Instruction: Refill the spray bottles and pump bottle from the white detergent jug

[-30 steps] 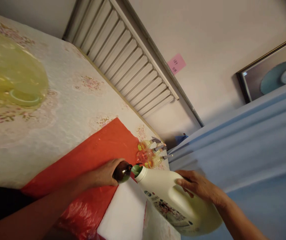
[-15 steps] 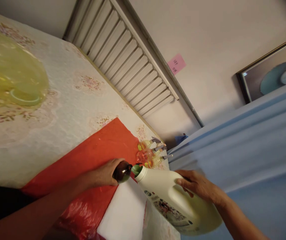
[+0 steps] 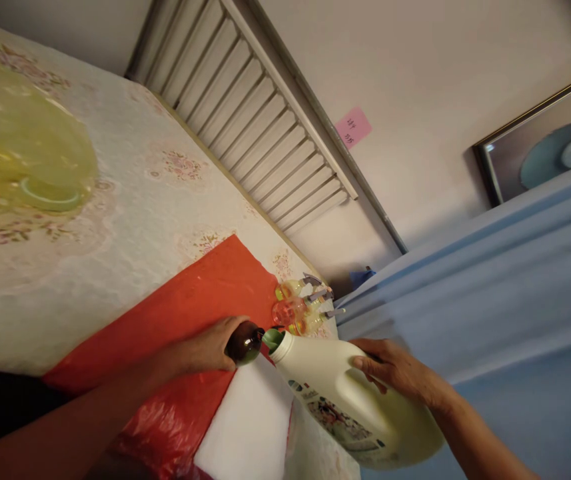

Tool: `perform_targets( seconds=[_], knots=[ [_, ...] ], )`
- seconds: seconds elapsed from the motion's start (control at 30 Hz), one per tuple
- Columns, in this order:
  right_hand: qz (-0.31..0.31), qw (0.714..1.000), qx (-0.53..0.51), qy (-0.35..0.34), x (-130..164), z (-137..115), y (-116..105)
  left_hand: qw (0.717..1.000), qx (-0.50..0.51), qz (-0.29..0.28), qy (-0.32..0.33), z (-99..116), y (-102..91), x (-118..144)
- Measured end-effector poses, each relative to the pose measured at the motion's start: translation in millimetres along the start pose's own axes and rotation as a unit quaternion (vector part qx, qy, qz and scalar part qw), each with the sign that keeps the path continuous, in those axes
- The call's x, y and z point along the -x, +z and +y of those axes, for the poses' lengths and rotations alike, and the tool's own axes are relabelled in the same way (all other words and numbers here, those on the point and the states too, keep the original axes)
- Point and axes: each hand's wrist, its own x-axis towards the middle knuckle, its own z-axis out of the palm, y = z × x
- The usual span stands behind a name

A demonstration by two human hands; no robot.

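Desk covered in a pale floral-print cloth, with a red plastic sheet over its near corner and a white pad on top of that. Left hand, grip clamped on a small dark brown bottle tilted over the red sheet. Right hand, grip wrapped round the handle of a white detergent jug, tipped so its green spout touches the brown bottle's mouth. Just beyond, at the desk edge, a cluster of small clear yellow and pink bottles. Translucent yellow basin far left on the desk, blurred. Behind: white slatted radiator on a beige wall, pink sticky note, framed picture, blue cloth to the right.
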Motion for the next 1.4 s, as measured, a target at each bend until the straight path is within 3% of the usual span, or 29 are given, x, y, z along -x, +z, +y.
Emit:
perform_targets(
  seconds=[1.4],
  knots=[
    [-0.004,1.0,0.01,-0.01,-1,0,-2,1.0,0.009,-0.011,-0.019,5,-1.7,1]
  ],
)
